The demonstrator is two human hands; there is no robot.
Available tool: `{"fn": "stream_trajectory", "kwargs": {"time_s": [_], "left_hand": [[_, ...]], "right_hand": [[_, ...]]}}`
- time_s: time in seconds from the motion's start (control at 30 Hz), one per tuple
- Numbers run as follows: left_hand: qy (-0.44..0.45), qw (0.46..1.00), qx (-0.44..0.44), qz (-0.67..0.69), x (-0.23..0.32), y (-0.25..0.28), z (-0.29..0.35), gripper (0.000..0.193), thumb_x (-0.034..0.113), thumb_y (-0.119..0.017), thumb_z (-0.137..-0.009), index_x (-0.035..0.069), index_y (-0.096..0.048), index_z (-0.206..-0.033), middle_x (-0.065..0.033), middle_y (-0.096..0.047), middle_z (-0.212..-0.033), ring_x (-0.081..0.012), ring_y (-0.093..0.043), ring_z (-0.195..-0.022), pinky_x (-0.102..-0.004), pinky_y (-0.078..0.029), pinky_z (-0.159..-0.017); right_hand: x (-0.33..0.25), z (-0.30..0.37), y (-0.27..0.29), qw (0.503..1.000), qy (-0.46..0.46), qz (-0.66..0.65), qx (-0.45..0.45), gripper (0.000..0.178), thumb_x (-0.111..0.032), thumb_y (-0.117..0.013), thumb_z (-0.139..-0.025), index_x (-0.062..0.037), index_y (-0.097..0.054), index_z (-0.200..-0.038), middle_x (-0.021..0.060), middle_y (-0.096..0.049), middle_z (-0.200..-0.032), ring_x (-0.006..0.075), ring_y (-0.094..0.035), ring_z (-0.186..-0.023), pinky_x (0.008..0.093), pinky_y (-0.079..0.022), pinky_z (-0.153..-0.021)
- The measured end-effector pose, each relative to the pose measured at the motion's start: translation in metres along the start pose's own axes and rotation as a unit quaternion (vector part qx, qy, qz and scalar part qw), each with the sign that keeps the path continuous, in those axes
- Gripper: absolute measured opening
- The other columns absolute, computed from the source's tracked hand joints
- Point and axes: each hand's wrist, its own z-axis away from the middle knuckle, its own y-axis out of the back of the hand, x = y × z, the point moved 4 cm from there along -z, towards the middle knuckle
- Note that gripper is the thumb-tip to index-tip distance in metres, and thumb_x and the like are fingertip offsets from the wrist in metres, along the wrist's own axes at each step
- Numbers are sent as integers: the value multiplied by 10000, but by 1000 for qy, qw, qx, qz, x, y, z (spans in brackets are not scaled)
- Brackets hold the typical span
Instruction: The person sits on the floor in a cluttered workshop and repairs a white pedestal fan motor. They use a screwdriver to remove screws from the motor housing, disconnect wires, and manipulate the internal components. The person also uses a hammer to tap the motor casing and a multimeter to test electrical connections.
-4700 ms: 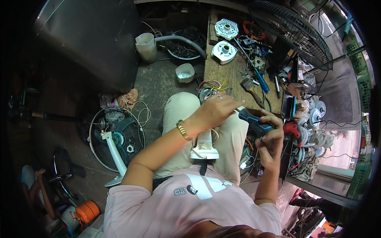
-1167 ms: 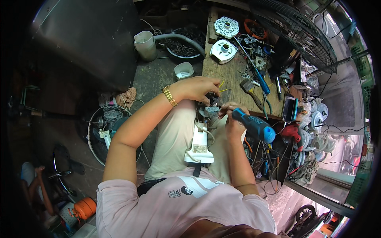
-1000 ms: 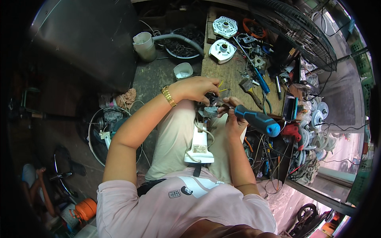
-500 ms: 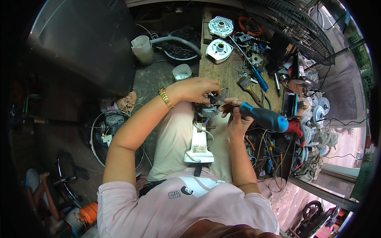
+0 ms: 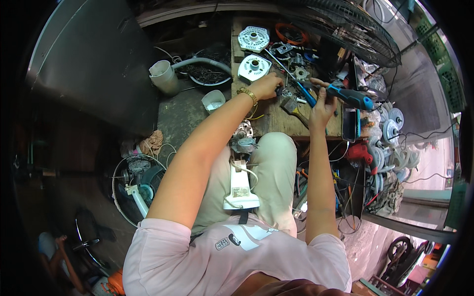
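My left hand (image 5: 265,88), with a gold bracelet at its wrist, reaches over the wooden workbench (image 5: 276,123). Its fingers are pinched at a small dark part (image 5: 279,91) that I cannot identify, just above loose parts. Farther right, my right hand (image 5: 323,104) is closed on a screwdriver (image 5: 351,97) with a thick blue and black handle, pointing its butt rightward. Between my knees stands a white fan stand (image 5: 240,190) with a looped cord. The exposed fan motor (image 5: 244,130) sits at its far end, touched by neither hand.
Two white motor covers (image 5: 254,69) lie at the bench's far left. A brush (image 5: 295,111), a long blue-handled screwdriver (image 5: 305,92) and metal parts are spread nearby. A phone (image 5: 351,124) stands at the right edge. To the left are a white tub (image 5: 213,100) and a jug (image 5: 164,78).
Both hands have moved away from the motor and forward over the bench, the right one carrying the screwdriver. The view has shifted slightly, and the motor is now uncovered.
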Motion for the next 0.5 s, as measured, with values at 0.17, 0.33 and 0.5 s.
{"fn": "stream_trajectory", "kwargs": {"time_s": [0.17,0.33,0.5], "left_hand": [[19,999,29,-32,-18,-10,3,462,-5,-723,-715,82,-612,-1155,-135,-543,-1172,-317,-577,-1079,-381,-480,-921],[-13,999,41,-20,-8,-7,12,453,68,-754,-720,91,-610,-1149,-124,-552,-1138,-321,-588,-1057,-402,-495,-886],[-44,994,35,-93,1,-19,6,459,137,-804,-693,103,-630,-1117,-122,-560,-1102,-329,-598,-1036,-411,-499,-865]], "right_hand": [[26,1,23,998,-64,-19,20,120,-128,-522,-998,-33,-521,-1071,78,-629,-946,184,-648,-890,319,-504,-793],[27,24,44,921,-92,371,-73,253,-172,-709,-823,1,-561,-936,144,-638,-877,292,-644,-809,397,-468,-698],[43,63,52,821,-134,535,-149,413,-168,-813,-688,-24,-526,-948,151,-649,-917,387,-636,-858,464,-476,-703]]}}
